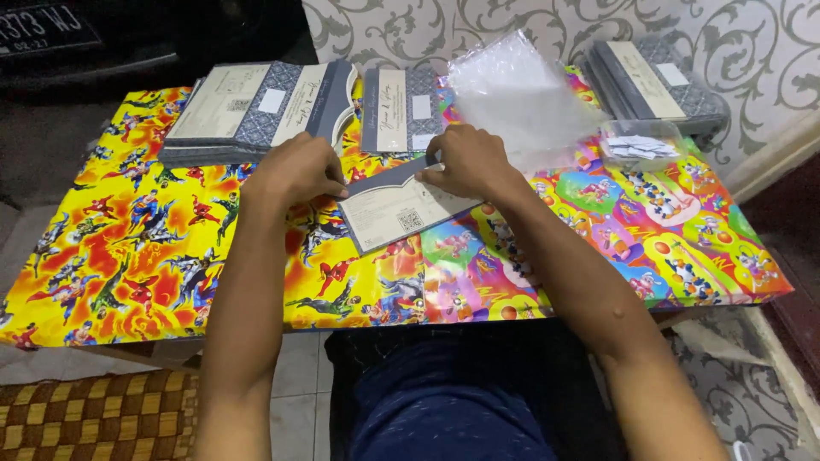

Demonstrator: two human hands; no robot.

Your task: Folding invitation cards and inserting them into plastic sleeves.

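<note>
A cream and grey invitation card (397, 213) lies tilted in the middle of the low table. My left hand (295, 171) pinches its left edge, and my right hand (465, 162) presses down on its grey flap at the upper right. Both hands hold the same card. Just behind the card lies a second, flat card (400, 109) with a grey patterned panel.
A tall stack of similar cards (248, 111) sits at the back left, another stack (653, 81) at the back right. Clear plastic sleeves (517, 94) lie behind my right hand. A small clear box of white slips (641, 145) stands right. Colourful cartoon wrapping paper (137, 248) covers the table.
</note>
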